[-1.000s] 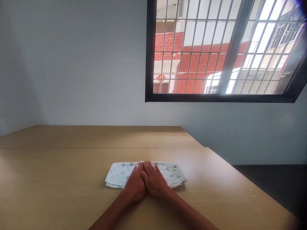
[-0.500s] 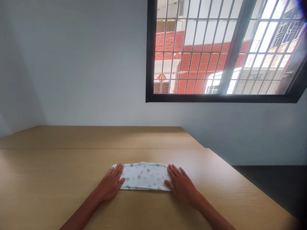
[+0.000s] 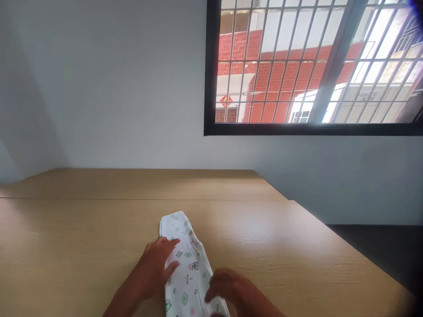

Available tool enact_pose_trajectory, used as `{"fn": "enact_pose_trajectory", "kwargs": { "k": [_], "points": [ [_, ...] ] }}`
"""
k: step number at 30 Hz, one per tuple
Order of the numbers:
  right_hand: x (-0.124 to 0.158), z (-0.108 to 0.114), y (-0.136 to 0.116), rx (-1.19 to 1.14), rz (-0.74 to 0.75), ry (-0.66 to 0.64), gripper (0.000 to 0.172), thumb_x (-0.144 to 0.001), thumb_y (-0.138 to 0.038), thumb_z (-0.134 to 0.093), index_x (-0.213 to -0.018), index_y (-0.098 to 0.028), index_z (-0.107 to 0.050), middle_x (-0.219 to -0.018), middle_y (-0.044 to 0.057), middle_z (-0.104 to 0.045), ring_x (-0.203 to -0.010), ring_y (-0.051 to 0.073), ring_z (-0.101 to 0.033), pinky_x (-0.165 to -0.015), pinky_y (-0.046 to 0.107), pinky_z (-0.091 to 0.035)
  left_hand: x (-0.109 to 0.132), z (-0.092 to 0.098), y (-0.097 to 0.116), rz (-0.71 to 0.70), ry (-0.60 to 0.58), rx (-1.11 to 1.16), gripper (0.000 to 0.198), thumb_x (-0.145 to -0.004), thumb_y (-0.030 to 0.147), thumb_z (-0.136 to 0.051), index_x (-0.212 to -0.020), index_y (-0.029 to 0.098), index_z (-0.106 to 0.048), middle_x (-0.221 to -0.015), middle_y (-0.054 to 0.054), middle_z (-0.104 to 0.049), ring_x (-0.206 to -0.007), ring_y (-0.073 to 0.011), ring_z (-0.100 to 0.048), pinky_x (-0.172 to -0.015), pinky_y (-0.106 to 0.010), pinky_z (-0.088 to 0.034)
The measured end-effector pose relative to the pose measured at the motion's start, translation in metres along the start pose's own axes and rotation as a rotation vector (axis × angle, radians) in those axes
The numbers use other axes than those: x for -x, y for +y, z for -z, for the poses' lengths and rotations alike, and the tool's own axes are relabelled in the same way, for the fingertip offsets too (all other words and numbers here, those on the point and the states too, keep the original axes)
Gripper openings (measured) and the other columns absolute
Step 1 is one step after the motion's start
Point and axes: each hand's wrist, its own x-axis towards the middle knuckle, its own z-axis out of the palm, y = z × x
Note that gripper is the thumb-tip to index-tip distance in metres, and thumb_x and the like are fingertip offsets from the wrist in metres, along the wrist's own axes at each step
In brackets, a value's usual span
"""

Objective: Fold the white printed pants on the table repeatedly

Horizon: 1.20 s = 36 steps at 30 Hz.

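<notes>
A folded white cloth point(image 3: 187, 273) printed with small green, pink and black animal figures lies lengthwise away from me on the table, its near end cut off by the bottom of the view. My left hand point(image 3: 158, 264) is at the cloth's left edge, fingers and thumb apart, the fingertips over the fabric. Over the lower right edge is my right hand point(image 3: 231, 290), somewhat blurred, with fingers bent and the thumb apart from them. Whether the right fingertips touch the cloth I cannot tell.
The wide wooden table point(image 3: 82, 233) has a seam across it and a slanting right edge. Beyond it stands a pale wall point(image 3: 132, 88) with a barred, dark-framed window point(image 3: 274, 129) at upper right. Dark floor point(image 3: 366, 246) shows beyond the table's right edge.
The cloth has turned from lying crosswise to lying lengthwise. My hands, flat on its two ends before, have lifted and are now along its sides. The view has shifted slightly.
</notes>
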Motion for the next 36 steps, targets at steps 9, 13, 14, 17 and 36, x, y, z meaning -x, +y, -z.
{"fn": "enact_pose_trajectory", "kwargs": {
  "k": [9, 13, 14, 17, 36],
  "points": [
    [-0.078, 0.021, 0.035, 0.210, 0.065, 0.021, 0.041, -0.082, -0.029, -0.077, -0.121, -0.035, -0.068, -0.102, 0.003, -0.054, -0.098, 0.020, -0.054, -0.086, 0.030, -0.042, 0.034, -0.015, 0.011, 0.107, 0.019, 0.247, 0.060, -0.081, 0.044, -0.065, -0.139, 0.034, -0.052, -0.150, 0.002, -0.041, -0.142, -0.0285, -0.026, -0.118, -0.047, -0.019],
    [-0.076, 0.025, 0.041, 0.184, 0.018, -0.028, 0.038, -0.084, -0.033, -0.076, -0.122, -0.033, -0.068, -0.101, 0.004, -0.054, -0.097, 0.020, -0.054, -0.087, 0.031, -0.043, 0.043, -0.025, 0.002, 0.113, 0.056, 0.348, 0.048, -0.083, 0.051, -0.067, -0.128, 0.038, -0.061, -0.142, 0.008, -0.050, -0.141, -0.0246, -0.030, -0.119, -0.046, -0.014],
    [-0.075, 0.026, 0.041, 0.175, 0.008, -0.030, 0.038, -0.085, -0.033, -0.075, -0.123, -0.033, -0.068, -0.102, 0.004, -0.054, -0.098, 0.020, -0.054, -0.087, 0.032, -0.042, 0.044, -0.027, -0.001, 0.126, 0.089, 0.366, 0.048, -0.082, 0.051, -0.068, -0.128, 0.038, -0.061, -0.141, 0.008, -0.052, -0.140, -0.0244, -0.032, -0.119, -0.046, -0.014],
    [-0.074, 0.026, 0.041, 0.146, -0.003, -0.024, 0.038, -0.086, -0.034, -0.075, -0.123, -0.033, -0.068, -0.104, 0.005, -0.055, -0.098, 0.020, -0.054, -0.089, 0.033, -0.042, 0.045, -0.031, -0.008, 0.137, 0.150, 0.403, 0.045, -0.080, 0.049, -0.072, -0.123, 0.039, -0.064, -0.135, 0.009, -0.057, -0.136, -0.0248, -0.037, -0.117, -0.047, -0.017],
    [-0.043, 0.047, -0.002, 0.118, 0.230, 0.070, 0.005, -0.094, -0.027, -0.065, -0.093, -0.024, -0.069, -0.110, 0.005, -0.053, -0.111, 0.021, -0.046, -0.092, 0.034, -0.046, 0.073, 0.031, 0.014, -0.035, 0.094, 0.512, 0.033, -0.089, 0.057, -0.058, -0.082, 0.027, -0.071, -0.107, -0.005, -0.066, -0.111, -0.0286, -0.052, -0.104, -0.052, -0.030]
  ]
}}
